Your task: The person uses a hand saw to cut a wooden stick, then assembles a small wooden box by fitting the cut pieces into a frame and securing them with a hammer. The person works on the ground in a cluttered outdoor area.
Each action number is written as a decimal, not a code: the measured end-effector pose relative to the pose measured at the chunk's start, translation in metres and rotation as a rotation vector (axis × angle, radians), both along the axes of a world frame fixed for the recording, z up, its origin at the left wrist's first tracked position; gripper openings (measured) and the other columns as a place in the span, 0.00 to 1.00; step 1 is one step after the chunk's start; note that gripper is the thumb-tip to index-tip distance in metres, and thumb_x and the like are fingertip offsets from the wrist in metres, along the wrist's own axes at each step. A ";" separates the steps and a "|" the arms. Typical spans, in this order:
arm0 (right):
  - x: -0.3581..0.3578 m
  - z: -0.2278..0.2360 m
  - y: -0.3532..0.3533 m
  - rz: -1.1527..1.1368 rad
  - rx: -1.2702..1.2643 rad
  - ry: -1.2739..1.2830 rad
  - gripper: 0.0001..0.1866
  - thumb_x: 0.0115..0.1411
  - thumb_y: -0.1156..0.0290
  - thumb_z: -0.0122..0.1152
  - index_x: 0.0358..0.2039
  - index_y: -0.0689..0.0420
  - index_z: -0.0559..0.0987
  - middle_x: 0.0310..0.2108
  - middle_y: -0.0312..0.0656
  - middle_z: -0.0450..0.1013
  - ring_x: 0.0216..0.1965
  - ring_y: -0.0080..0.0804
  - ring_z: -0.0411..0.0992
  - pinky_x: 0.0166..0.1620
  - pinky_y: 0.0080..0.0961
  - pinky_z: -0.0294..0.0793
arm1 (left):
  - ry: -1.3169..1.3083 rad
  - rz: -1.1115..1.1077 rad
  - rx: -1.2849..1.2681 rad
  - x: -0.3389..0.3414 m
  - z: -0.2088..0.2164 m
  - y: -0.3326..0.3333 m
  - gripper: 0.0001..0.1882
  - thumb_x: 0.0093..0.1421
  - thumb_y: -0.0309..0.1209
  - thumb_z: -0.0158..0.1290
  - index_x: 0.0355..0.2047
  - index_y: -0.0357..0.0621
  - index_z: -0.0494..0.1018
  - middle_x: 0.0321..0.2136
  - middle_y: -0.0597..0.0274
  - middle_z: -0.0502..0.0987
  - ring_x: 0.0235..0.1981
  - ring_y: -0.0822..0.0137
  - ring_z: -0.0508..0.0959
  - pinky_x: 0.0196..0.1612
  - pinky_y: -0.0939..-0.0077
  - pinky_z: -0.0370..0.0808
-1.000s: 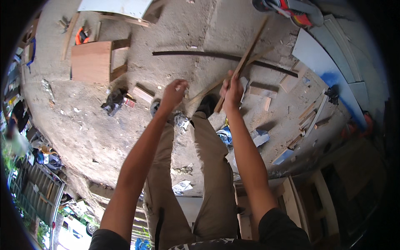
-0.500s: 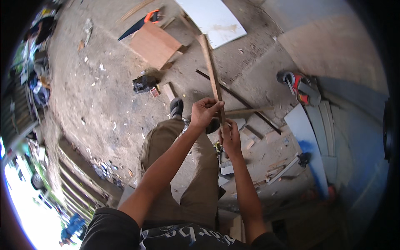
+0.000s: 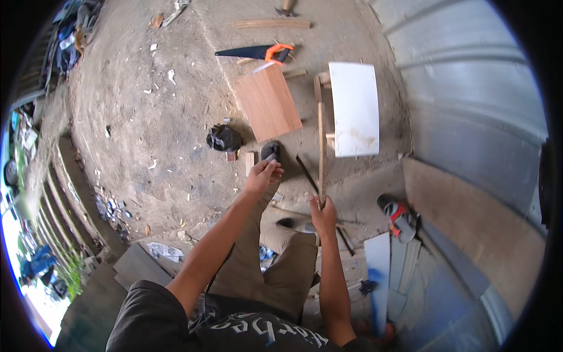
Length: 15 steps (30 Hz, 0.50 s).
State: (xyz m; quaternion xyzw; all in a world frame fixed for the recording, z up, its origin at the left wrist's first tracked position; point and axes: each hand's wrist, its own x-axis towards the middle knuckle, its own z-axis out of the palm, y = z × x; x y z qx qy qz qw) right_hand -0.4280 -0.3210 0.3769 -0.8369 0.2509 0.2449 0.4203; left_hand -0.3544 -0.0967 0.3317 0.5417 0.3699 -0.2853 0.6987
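Observation:
My right hand (image 3: pixel 323 212) is closed around a long, narrow wooden strip (image 3: pixel 321 146). The strip stretches away from me, its far part beside a white rectangular board (image 3: pixel 355 111). Apart from the strip, my left hand (image 3: pixel 264 176) hangs in front of my dark shoe (image 3: pixel 270 151) with its fingers curled together. Whether anything small is pinched in them is hidden. Beneath the strip, a thin dark bar (image 3: pixel 307 173) lies slanted on the floor.
Ahead lie a reddish-brown plywood panel (image 3: pixel 267 102), a handsaw (image 3: pixel 252 51) with an orange handle, wooden strips (image 3: pixel 272 24) and a hammer (image 3: pixel 287 8). A black plastic bag (image 3: pixel 224 138) sits left of my shoe. A red-and-black power tool (image 3: pixel 400 218) rests at right near the metal wall (image 3: pixel 469 88).
My left hand has let go of the wooden strip and moved left. My right hand keeps hold of it. The view has swung, bringing the hammer and more of the wall into sight.

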 end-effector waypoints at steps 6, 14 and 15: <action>0.158 -0.003 0.027 0.086 0.003 0.178 0.26 0.60 0.50 0.61 0.28 0.66 0.77 0.22 0.53 0.75 0.30 0.52 0.76 0.35 0.39 0.72 | -0.020 0.193 0.080 0.051 -0.009 0.093 0.17 0.69 0.44 0.47 0.41 0.42 0.74 0.34 0.62 0.80 0.35 0.71 0.80 0.39 0.72 0.76; 0.248 -0.130 0.032 0.519 -0.197 -0.127 0.17 0.60 0.58 0.58 0.37 0.62 0.77 0.27 0.54 0.77 0.33 0.53 0.77 0.37 0.42 0.74 | 0.151 0.422 0.161 0.026 -0.049 0.100 0.18 0.68 0.44 0.47 0.38 0.41 0.76 0.32 0.64 0.80 0.33 0.74 0.78 0.36 0.75 0.73; 0.256 -0.151 0.036 0.554 -0.233 -0.186 0.21 0.60 0.55 0.58 0.35 0.64 0.76 0.30 0.60 0.75 0.38 0.63 0.73 0.40 0.47 0.72 | 0.165 0.401 0.197 0.018 -0.067 0.097 0.18 0.68 0.43 0.47 0.38 0.41 0.76 0.32 0.64 0.80 0.33 0.74 0.78 0.36 0.75 0.73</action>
